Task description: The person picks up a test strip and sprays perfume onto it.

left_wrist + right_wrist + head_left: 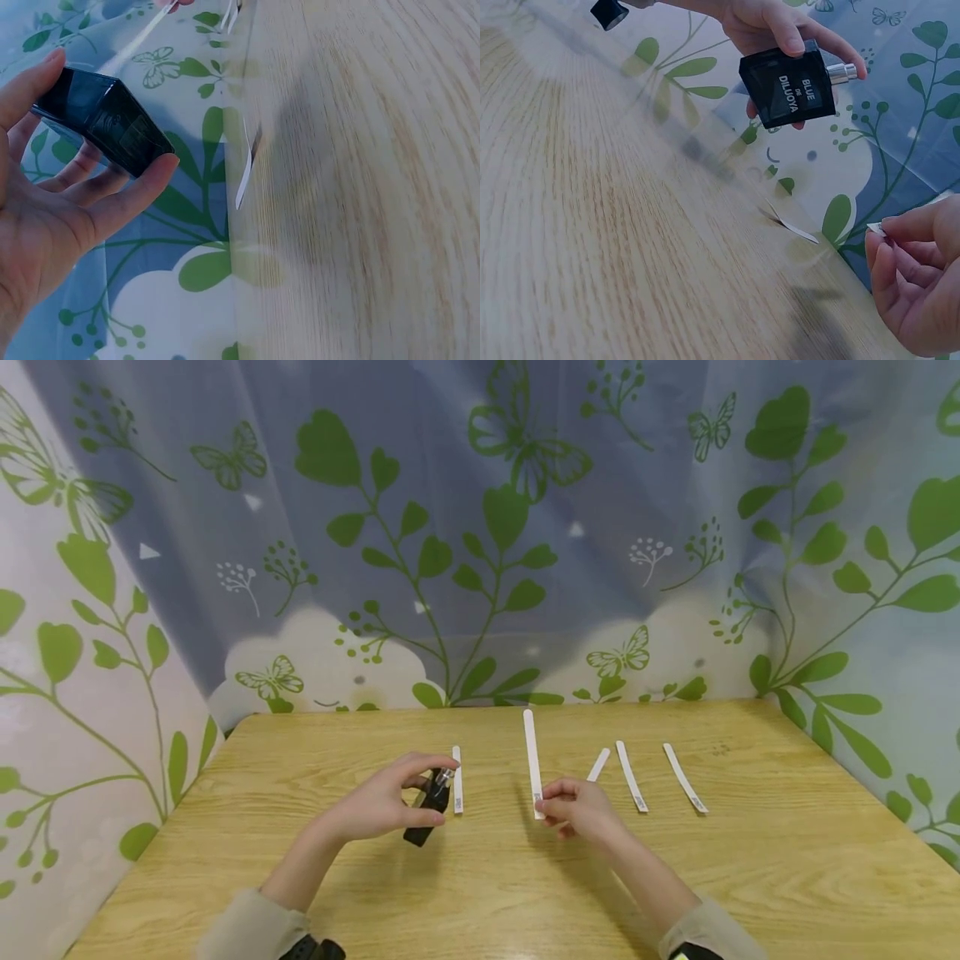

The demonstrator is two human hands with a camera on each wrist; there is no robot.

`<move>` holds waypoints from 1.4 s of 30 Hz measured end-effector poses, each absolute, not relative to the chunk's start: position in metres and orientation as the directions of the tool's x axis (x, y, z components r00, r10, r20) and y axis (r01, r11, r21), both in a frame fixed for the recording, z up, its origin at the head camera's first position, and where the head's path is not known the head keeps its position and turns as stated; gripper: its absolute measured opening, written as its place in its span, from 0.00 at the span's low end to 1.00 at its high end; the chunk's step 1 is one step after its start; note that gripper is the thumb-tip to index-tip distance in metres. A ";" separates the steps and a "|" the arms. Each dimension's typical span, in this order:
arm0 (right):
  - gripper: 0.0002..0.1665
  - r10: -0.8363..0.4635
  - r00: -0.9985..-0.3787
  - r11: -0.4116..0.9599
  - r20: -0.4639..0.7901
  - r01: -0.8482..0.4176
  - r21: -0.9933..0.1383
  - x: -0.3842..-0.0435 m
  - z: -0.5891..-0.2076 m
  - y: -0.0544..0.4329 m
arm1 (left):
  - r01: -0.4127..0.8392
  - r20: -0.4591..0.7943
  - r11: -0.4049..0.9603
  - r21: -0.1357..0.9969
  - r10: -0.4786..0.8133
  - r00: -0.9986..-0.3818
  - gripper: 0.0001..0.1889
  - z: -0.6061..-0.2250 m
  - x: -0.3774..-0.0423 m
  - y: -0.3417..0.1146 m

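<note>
My left hand holds a dark glass perfume bottle tilted above the table, its label reading "BLUE DE DILUOYA". The index fingertip lies on the silver spray nozzle, and the thumb is at the bottle's base. With thumb and fingers my right hand pinches the lower end of a white paper test strip, which points up and away from me. Beside the bottle, another strip lies on the table. The left wrist view shows the bottle's base and the curled fingers around it.
Right of my right hand lie more white strips: one partly hidden behind it, one slightly bent, and one farther right. The wood-grain table ends at a leaf-patterned curtain behind and at both sides.
</note>
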State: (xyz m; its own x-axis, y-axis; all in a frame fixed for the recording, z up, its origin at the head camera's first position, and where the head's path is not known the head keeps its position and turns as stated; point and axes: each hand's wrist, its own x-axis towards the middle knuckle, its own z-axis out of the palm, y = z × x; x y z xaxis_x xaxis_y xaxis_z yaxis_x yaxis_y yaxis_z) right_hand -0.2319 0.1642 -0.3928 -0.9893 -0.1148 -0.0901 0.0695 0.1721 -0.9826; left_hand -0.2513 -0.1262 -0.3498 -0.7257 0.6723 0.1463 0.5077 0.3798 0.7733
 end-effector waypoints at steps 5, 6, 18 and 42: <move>0.06 -0.131 -0.987 0.185 -0.091 0.066 -0.980 -0.228 -0.394 0.162 | 0.509 0.160 0.372 0.777 0.664 -0.730 0.32 -0.352 -0.254 -0.121; 0.06 -0.134 -0.986 0.188 -0.095 0.069 -0.980 -0.227 -0.394 0.162 | 0.506 0.163 0.368 0.780 0.662 -0.732 0.32 -0.352 -0.255 -0.120; 0.09 -0.195 -0.977 0.191 -0.087 0.049 -0.980 -0.220 -0.396 0.157 | 0.536 0.206 0.349 0.769 0.658 -0.724 0.33 -0.348 -0.262 -0.108; 0.11 -0.247 -0.964 0.203 -0.094 0.044 -0.978 -0.219 -0.397 0.147 | 0.528 0.286 0.573 0.627 0.462 -0.840 0.31 -0.342 -0.264 -0.102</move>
State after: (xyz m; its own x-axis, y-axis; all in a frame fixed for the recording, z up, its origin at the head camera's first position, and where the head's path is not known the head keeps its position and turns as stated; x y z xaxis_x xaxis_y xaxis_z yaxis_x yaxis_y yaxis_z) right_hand -0.2191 0.1467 -0.3967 -0.9643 -0.2473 -0.0944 0.0438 0.2027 -0.9783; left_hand -0.2640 -0.1016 -0.3415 -0.8397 0.4616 0.2862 0.5285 0.5728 0.6266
